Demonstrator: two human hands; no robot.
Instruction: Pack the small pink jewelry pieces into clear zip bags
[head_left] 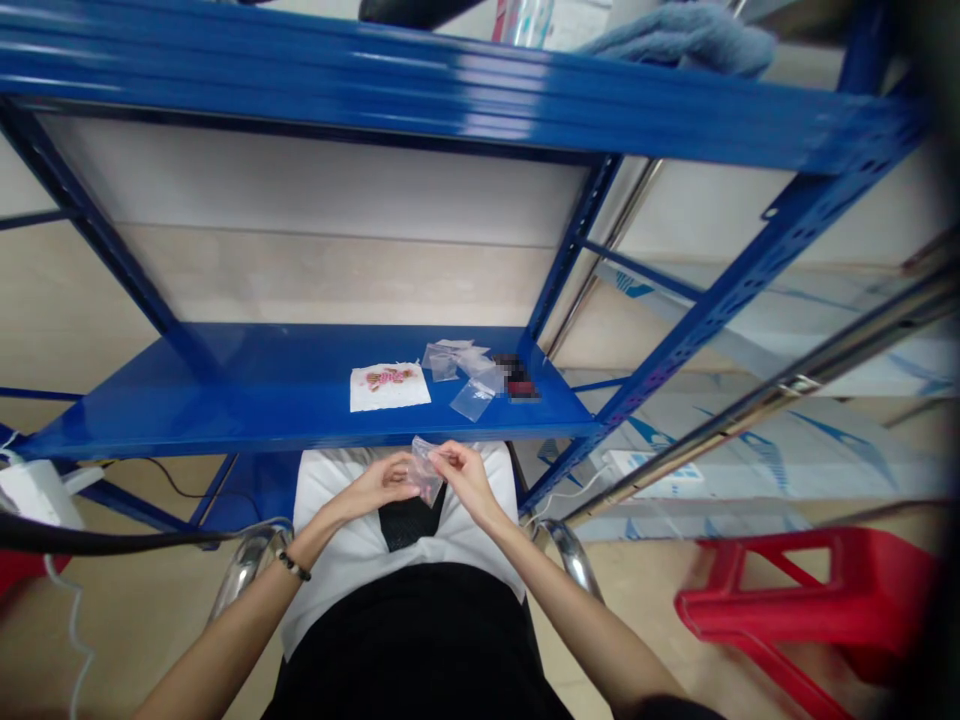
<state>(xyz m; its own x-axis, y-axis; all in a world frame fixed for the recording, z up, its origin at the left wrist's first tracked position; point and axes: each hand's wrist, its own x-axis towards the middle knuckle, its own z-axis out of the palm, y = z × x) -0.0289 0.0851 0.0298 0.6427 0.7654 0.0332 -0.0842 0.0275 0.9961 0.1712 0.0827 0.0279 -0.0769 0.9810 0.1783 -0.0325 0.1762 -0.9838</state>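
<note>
Over my lap, just in front of the shelf edge, I hold a small clear plastic bag (426, 470) between both hands. My left hand (390, 478) grips its left side, fingers closed on the film. At the bag's upper right, my right hand (463, 474) pinches it. Something pinkish shows low in the bag, too small to name. On the blue shelf (247, 385) ahead lies a white sheet (390, 398) with a small heap of pink and brown pieces (386, 377). Several more clear plastic bags (474, 398) lie in a loose pile to its right.
A dark, pixelated object (517, 378) sits by the shelf's right end. The upper blue beam (420, 85) crosses above, with a blue-grey towel (686, 38) on top. A red stool (810, 590) stands at lower right. At far left are a white power adapter (41, 492) and cable.
</note>
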